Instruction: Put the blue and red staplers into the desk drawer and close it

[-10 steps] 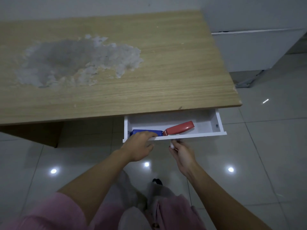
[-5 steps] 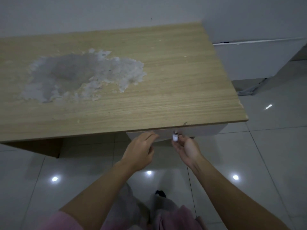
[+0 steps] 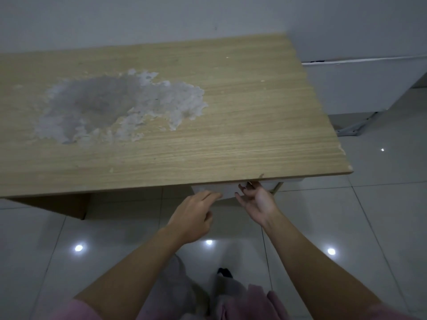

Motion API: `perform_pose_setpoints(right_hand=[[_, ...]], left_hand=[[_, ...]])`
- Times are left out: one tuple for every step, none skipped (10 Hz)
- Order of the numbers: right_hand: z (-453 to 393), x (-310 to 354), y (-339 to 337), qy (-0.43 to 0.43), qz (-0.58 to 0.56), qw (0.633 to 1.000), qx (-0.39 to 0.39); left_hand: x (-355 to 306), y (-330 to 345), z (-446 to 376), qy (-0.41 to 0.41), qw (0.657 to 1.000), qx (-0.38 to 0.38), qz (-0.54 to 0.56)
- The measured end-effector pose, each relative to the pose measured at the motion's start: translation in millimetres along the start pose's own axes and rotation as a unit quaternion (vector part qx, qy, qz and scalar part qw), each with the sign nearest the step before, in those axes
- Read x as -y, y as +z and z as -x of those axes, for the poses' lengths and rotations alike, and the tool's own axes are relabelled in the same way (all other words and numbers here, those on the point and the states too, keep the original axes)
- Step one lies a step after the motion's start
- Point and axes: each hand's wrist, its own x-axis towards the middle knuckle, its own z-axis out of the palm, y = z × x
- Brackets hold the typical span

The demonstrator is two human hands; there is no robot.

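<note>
Now drawer (image 3: 227,190) shut — staplers hidden.

Wooden desktop (image 3: 231,125) carries a large grey-white patch (image 3: 111,107) of worn surface left of centre. Glossy tiled floor (image 3: 369,215) below shows bright light reflections. White wall (image 3: 161,17) behind; white cabinet (image 3: 360,86) to the right.

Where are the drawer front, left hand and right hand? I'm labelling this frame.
drawer front (image 3: 227,189), head view, on its white face between the hands.
left hand (image 3: 193,218), head view, back of hand.
right hand (image 3: 260,202), head view, open palm.
</note>
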Motion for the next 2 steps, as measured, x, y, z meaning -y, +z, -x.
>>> perform_pose_setpoints(right_hand=[[10,-2,1,-0.005,0.005,1.0,0.017],[31,-1,1,0.004,0.053,0.999,0.006]], left_hand=[[0,-1,4,0.006,1.0,0.011,-0.004],[-6,-9,9,-0.011,1.0,0.024,-0.005]])
